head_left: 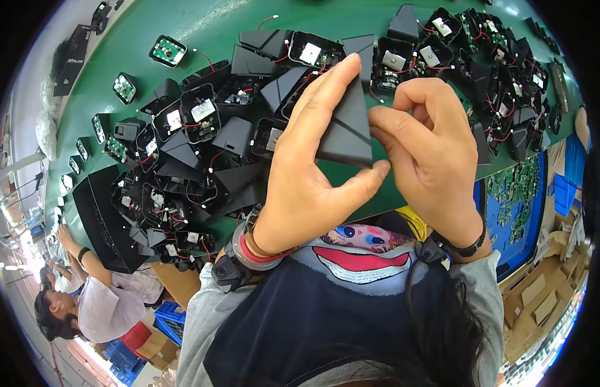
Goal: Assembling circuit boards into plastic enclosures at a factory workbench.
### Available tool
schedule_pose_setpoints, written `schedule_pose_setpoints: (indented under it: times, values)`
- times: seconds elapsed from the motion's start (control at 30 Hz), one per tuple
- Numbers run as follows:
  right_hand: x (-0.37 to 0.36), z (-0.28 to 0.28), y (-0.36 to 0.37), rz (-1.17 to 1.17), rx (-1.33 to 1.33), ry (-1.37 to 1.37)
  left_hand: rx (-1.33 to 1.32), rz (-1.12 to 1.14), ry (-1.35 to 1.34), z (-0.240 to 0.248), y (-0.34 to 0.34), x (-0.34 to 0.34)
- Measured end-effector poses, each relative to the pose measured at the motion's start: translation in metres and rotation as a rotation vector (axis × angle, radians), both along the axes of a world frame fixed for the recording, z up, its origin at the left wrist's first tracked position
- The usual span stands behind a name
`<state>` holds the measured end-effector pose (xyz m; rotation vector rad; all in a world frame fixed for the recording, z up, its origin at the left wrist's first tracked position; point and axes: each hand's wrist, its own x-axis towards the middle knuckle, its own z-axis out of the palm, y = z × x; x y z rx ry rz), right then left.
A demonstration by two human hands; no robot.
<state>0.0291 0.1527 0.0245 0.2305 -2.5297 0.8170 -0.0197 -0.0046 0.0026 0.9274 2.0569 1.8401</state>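
My left hand (306,174) is wrapped around a black wedge-shaped plastic housing (347,132), fingers along its far left side and thumb at its near corner. The housing stands tilted above the green table, its smooth outer face toward me. At its right edge is my right hand (435,135), thumb and forefinger pinched together. Whatever lies between those fingertips is too small or hidden to make out. The inside of the housing faces away from view. Behind it lie more black housings (200,113), several opened up with white blocks and red wires inside.
The green table (209,26) carries piles of housings left and right. A black box (103,219) sits at the left edge. On the right, a blue tray (493,238) holds green circuit boards (516,193), near cardboard pieces (538,297). A co-worker (109,309) sits at lower left.
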Motion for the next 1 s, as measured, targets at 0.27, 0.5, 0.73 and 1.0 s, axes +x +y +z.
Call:
schedule_pose_setpoints:
  times: [0.27,0.5,0.73,1.0]
  values:
    - [-0.009,0.018,0.009,0.135,0.314,-0.12,-0.072,-0.049,0.0,-0.006,0.005,0.0]
    - [-0.015,0.013,0.029,0.147,-0.299,-0.378,0.289,-0.202,-0.341,-0.007,0.007,0.0]
    - [-0.016,0.007,0.028,0.132,-0.315,-0.433,0.283,-0.142,-0.385,-0.006,0.012,0.002]
    - [0.016,0.003,0.015,-0.002,-0.418,-0.198,0.336,-0.159,-0.306,-0.015,0.018,0.007]
